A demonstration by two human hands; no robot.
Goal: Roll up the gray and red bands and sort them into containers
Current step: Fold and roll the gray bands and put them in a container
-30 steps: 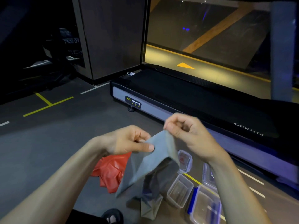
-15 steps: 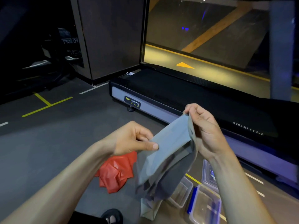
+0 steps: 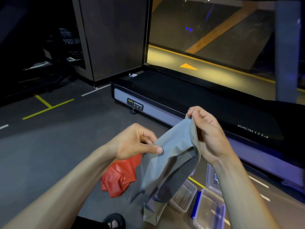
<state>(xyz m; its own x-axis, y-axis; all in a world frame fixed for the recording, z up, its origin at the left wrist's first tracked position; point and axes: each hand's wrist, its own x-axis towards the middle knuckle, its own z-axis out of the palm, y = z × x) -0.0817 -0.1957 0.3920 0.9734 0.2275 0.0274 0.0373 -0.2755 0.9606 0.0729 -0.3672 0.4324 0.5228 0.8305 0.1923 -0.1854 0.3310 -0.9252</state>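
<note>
Fingers pinching gray band, red band, containers beneath

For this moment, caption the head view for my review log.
Both hands, left and right, pinch a gray band above clear containers.

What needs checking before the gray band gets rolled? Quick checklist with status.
1. Left hand pinches gray band: ok.
2. Right hand pinches its top corner: ok.
3. Band flat and untwisted: not ok, folded over, tail crumpled on the floor.
4. Open clear container within view: ok.
5. Red band out of the way, on the floor: ok.
6. Which container takes gray: cannot tell.
</note>
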